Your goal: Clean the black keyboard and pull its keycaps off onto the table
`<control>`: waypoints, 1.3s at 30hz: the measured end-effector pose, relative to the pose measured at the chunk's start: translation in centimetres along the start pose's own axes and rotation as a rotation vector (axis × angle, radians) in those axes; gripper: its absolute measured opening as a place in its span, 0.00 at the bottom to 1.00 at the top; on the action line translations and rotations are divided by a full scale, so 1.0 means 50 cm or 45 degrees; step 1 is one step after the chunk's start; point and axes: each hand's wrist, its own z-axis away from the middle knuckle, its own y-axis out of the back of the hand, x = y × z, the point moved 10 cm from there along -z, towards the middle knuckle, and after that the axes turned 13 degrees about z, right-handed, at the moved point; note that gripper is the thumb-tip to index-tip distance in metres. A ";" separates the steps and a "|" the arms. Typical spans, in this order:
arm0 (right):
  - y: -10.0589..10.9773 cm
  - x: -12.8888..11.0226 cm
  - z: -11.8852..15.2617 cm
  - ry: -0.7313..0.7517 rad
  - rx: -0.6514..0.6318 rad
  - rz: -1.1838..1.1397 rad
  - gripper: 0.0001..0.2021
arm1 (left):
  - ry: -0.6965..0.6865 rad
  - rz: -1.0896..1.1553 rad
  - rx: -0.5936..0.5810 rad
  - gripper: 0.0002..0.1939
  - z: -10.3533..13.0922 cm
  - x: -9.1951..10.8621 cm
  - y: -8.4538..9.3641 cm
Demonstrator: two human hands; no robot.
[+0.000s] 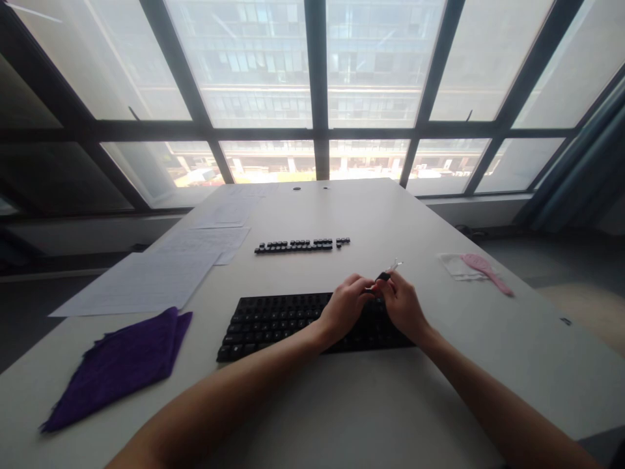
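A small black keycap (383, 276) is pinched between the fingertips of the left hand (346, 306) and the right hand (403, 303), which are brought together above the far right part of a black keyboard (273, 322). The fingers of both hands are closed on the keycap, and a thin clear tool (394, 266) is seen sticking up and away from it at the right hand's fingertips; whether it is gripped by that hand cannot be told. The keyboard is laid flat on a white table (342, 404), near its front edge. Farther back, a row of loose black keycaps (300, 245) is lined up on the table, well apart from the keyboard. A folded purple cloth (122, 361) is placed to the left of the keyboard, with sheets of paper (146, 280) spread behind it. To the right, a pink brush (486, 270) is rested partly on a small white cloth (456, 264).
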 end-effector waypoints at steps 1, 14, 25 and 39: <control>-0.001 0.003 -0.001 -0.014 -0.001 -0.037 0.10 | 0.005 -0.012 -0.012 0.09 0.001 -0.002 -0.002; 0.002 0.025 -0.008 -0.151 0.017 -0.256 0.15 | -0.098 -0.043 -0.061 0.11 0.011 0.011 -0.013; -0.001 0.017 -0.010 -0.157 -0.045 -0.291 0.14 | -0.091 -0.122 -0.088 0.10 0.013 0.008 -0.017; 0.007 0.004 -0.006 -0.051 -0.020 -0.094 0.11 | -0.115 -0.057 0.039 0.06 -0.004 0.033 0.024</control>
